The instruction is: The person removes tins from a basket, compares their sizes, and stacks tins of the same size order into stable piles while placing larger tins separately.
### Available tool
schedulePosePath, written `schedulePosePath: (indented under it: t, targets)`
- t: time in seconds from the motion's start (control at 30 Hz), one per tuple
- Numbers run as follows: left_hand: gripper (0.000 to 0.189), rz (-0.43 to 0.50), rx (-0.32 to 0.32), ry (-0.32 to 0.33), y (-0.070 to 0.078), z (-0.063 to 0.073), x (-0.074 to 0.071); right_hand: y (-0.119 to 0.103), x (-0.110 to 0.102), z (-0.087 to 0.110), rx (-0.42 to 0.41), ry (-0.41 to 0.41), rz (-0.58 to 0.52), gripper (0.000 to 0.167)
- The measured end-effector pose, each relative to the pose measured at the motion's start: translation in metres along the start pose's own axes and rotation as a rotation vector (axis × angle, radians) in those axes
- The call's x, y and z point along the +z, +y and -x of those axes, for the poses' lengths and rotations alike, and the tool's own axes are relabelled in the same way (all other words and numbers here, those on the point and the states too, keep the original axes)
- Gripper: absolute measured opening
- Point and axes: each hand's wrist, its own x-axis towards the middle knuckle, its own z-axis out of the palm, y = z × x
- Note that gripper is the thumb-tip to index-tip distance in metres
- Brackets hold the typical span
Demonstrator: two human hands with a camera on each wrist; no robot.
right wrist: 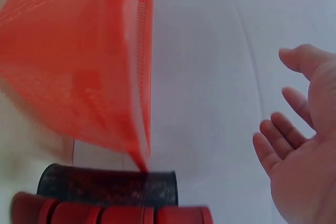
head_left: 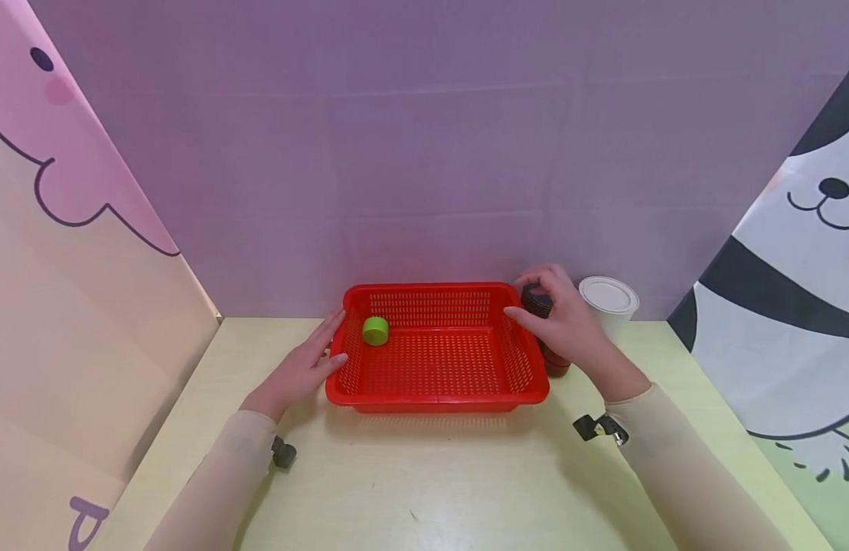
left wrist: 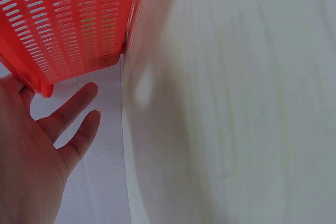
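A red plastic basket (head_left: 438,404) with slotted walls sits on the table, a small green round lid-like piece (head_left: 375,331) inside it at the left. At the basket's left rim is my left hand (head_left: 302,373), its fingers extended along the outside; in the left wrist view two fingers stand free below the rim. Over on the right side, my right hand (head_left: 569,321) hovers by the rim with thumb and fingers spread and nothing between them. Beneath it stand a dark cylindrical container (right wrist: 107,184) and a red ribbed container (right wrist: 123,214), partly hidden by the hand in the head view.
A white tub with a lid (head_left: 608,295) stands behind my right wrist. The pale table (head_left: 424,482) meets a purple cloth backdrop (head_left: 424,153) close behind the basket. Printed cartoon panels (head_left: 796,306) flank both sides.
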Motion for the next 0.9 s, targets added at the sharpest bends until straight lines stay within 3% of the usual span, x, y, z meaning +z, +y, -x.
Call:
schedulePosePath:
  t: [0.27, 0.47, 0.9]
  targets:
    - [0.086, -0.011, 0.003, 0.006, 0.000, 0.000, -0.001, -0.013, 0.020, -0.028, 0.003, -0.161, 0.032, 0.040]
    - [0.086, -0.007, 0.007, 0.008, 0.000, 0.001, -0.001, -0.018, 0.042, -0.050, -0.052, -0.240, 0.004, 0.039]
    - [0.087, -0.013, 0.023, 0.019, -0.001, 0.006, -0.002, -0.014, 0.084, -0.091, -0.179, -0.330, -0.059, 0.037]
